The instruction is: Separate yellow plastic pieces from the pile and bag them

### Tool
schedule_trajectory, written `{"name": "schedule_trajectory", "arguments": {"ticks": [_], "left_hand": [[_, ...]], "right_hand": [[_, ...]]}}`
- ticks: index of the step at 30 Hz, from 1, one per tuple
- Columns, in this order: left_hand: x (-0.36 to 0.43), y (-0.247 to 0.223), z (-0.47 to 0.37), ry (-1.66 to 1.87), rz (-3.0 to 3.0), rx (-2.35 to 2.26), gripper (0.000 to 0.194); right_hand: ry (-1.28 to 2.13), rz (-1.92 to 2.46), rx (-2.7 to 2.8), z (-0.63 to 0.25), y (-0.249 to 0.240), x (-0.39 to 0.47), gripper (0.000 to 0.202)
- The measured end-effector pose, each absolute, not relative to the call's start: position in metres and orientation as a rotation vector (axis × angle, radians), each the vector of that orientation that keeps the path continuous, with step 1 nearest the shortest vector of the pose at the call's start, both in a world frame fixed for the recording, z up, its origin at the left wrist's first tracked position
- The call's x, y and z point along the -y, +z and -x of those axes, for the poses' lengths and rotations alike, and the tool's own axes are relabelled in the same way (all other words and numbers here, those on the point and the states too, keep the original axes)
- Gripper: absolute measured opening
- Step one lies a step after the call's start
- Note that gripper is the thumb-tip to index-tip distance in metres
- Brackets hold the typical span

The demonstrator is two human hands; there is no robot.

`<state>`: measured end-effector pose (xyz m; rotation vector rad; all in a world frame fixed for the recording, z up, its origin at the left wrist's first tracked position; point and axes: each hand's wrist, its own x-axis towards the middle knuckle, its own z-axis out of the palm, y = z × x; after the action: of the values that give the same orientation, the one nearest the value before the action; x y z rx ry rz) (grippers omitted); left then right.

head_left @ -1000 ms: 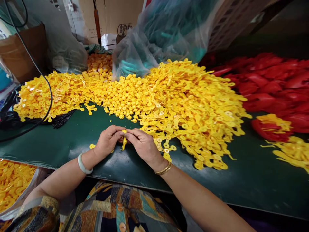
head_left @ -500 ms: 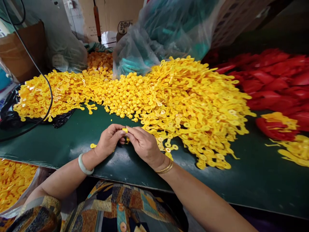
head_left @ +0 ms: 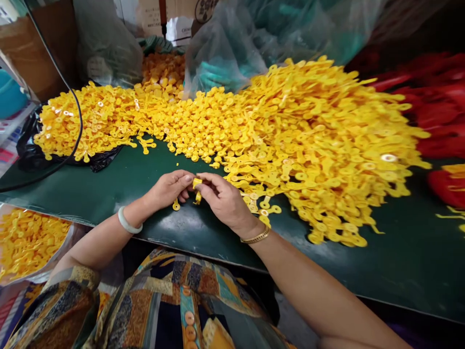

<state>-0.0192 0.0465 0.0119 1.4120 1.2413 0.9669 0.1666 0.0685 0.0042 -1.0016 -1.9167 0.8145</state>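
Note:
In front of me, my left hand (head_left: 171, 190) and my right hand (head_left: 225, 201) meet above the green table. A small yellow plastic piece (head_left: 197, 182) is pinched between the thumb and forefinger of my right hand. The closed left fingertips meet its left side. Another bit of yellow plastic shows just below it, partly covered by the right fingers. Under my left fingers a yellow strip's round end (head_left: 176, 205) sticks out; whether the hand holds it is hidden.
A large heap of flat yellow links (head_left: 319, 140) spreads to the right, with small yellow caps (head_left: 203, 123) in the middle. More yellow parts (head_left: 98, 121) lie on black plastic at left, crossed by a black cable (head_left: 80, 116). Red parts (head_left: 436, 111) lie far right. Clear bags (head_left: 232, 58) stand behind.
The view has shifted, so the table's contents appear higher and further right. The yellow piece now shows more in my right fingers, and the left fingertips have drawn back slightly.

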Motion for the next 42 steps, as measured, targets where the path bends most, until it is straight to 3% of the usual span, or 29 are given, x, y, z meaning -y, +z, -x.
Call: {"name": "schedule_trajectory", "arguments": {"ticks": [6, 12, 17, 23, 29, 34, 42], "left_hand": [[-0.024, 0.047, 0.071, 0.593, -2.270, -1.510, 0.027], [0.010, 0.035, 0.081, 0.192, -2.442, -1.644, 0.029], [0.012, 0.024, 0.082, 0.098, -2.421, -1.696, 0.017], [0.008, 0.027, 0.080, 0.389, -2.165, -1.661, 0.016], [0.004, 0.018, 0.049, 0.927, -1.321, -1.146, 0.046], [-0.002, 0.015, 0.023, 1.011, -0.987, -0.863, 0.052], [-0.006, 0.010, 0.014, 1.052, -0.949, -0.854, 0.052]], "right_hand": [[1.139, 1.054, 1.769, -0.181, 0.011, -0.075, 0.025], [1.192, 0.975, 1.949, -0.173, 0.011, -0.066, 0.022], [1.178, 1.006, 2.030, -0.170, 0.007, -0.063, 0.023], [1.144, 0.930, 2.073, -0.167, 0.012, -0.057, 0.021], [0.952, 0.796, 2.048, -0.169, 0.017, -0.055, 0.024], [0.763, 0.751, 2.031, -0.172, 0.017, -0.055, 0.022], [0.684, 0.733, 2.038, -0.177, 0.016, -0.057, 0.022]]}}
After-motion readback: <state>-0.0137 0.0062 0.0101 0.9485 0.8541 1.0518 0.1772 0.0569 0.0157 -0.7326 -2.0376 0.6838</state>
